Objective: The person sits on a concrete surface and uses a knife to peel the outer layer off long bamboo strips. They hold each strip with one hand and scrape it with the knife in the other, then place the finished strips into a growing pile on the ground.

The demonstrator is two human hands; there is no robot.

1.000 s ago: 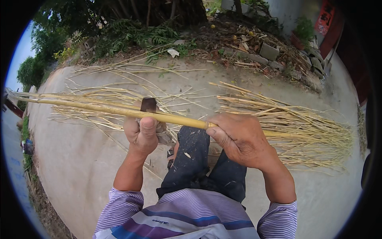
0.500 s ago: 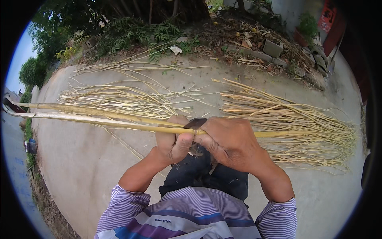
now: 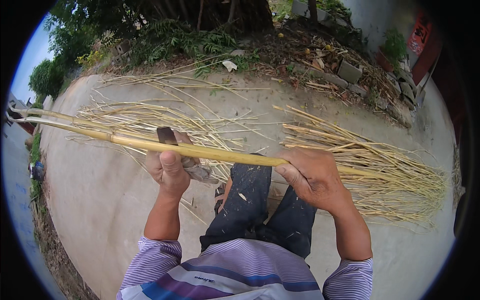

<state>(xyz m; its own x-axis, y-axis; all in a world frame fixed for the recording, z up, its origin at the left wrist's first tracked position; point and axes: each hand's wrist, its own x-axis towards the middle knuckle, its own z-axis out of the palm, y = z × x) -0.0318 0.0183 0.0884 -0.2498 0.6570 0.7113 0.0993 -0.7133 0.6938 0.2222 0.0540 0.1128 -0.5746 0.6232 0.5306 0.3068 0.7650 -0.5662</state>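
Note:
A long yellow cane stalk crosses in front of me, its far-left end parted into two lengths. My right hand grips it near the middle, the rest running on to the right. Toward the left, my left hand is closed behind the stalk, thumb pressed against its near side. A dark knife blade sticks up past the stalk at those fingers. Below them shows a greyish wrapped piece, perhaps the handle; its shape is partly hidden.
Pale thin canes lie scattered on the concrete ground at the left. A thicker bundle of stalks spreads at the right. Beyond are a tree trunk, leaf litter and blocks. My legs are below the stalk.
My hands were close together at the middle. The left hand has moved left with the knife, and the stalk's joint has shifted left too. The right hand stays near its place.

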